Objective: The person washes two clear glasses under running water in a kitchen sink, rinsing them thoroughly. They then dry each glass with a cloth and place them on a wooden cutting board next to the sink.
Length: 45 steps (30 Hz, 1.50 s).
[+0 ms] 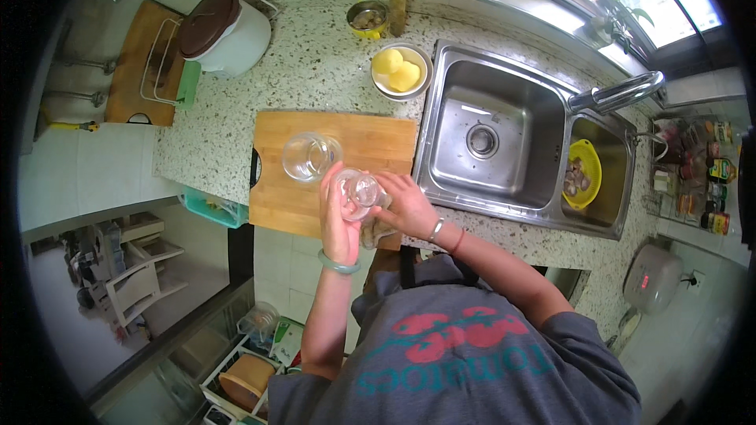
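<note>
Over the near edge of the wooden cutting board (378, 130), my left hand (339, 224) is closed around a clear round glass piece (360, 195). Whether it is a cup or a lid, I cannot make out. My right hand (409, 208) grips the same piece from its right side with curled fingers. Just beyond my left fingertips, a clear glass jar (303, 156) stands on the board. A green bangle circles my left wrist, and a light band circles my right.
A double steel sink (504, 110) lies to the right, with a yellow basket (587, 181) in its smaller basin. Behind the board are a bowl (421, 86) with peeled yellow pieces and a small yellow pot (368, 22). A white pot (236, 47) stands far left.
</note>
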{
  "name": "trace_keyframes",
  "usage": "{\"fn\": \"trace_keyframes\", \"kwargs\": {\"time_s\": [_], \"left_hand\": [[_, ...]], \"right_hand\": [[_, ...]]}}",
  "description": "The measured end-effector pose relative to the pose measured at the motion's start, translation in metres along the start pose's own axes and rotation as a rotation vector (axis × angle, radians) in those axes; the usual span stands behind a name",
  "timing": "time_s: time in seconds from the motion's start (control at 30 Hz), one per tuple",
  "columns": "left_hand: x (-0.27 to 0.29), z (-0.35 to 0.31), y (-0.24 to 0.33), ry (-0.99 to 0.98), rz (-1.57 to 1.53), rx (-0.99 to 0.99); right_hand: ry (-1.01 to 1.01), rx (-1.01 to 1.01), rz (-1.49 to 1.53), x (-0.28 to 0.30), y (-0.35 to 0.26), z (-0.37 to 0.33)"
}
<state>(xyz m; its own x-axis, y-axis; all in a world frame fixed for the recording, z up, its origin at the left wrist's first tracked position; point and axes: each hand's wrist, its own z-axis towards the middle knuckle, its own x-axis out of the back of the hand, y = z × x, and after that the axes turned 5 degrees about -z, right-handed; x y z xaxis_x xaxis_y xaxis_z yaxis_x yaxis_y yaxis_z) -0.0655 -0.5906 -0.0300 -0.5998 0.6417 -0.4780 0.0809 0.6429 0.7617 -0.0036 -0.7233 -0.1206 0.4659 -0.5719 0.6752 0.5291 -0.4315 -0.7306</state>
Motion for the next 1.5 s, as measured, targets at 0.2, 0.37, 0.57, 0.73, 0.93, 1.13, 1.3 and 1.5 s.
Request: {"fn": "trace_keyframes", "kwargs": {"time_s": [0.2, 0.37, 0.57, 0.73, 0.93, 1.13, 1.3, 1.5], "left_hand": [[0.003, 0.006, -0.014, -0.064, -0.172, 0.099], [-0.01, 0.004, -0.014, -0.124, -0.225, 0.141], [-0.027, 0.009, -0.031, -0.129, -0.131, 0.143], [-0.06, 0.006, -0.043, -0.139, -0.045, 0.198], [-0.092, 0.005, -0.071, -0.27, -0.238, 0.231], [-0.103, -0.005, -0.091, -0.291, -0.167, 0.271], [-0.13, -0.018, -0.095, -0.29, -0.065, 0.21], [-0.135, -0.02, -0.113, -0.334, 0.5, -0.156]], "right_hand": [[-0.368, -0.032, -0.32, -0.023, -0.005, 0.006], [-0.145, -0.46, 0.355, -0.005, 0.017, -0.013], [0.213, -0.682, 1.193, 0.088, 0.016, -0.036], [0.388, -0.517, 1.174, 0.14, -0.009, -0.05], [0.236, 0.154, 0.16, 0.171, -0.023, -0.054], [0.286, 0.225, -0.119, 0.178, -0.007, -0.063], [0.276, 0.19, -0.132, 0.19, 0.005, -0.073], [0.323, 0.141, 0.025, 0.185, 0.02, -0.081]]}}
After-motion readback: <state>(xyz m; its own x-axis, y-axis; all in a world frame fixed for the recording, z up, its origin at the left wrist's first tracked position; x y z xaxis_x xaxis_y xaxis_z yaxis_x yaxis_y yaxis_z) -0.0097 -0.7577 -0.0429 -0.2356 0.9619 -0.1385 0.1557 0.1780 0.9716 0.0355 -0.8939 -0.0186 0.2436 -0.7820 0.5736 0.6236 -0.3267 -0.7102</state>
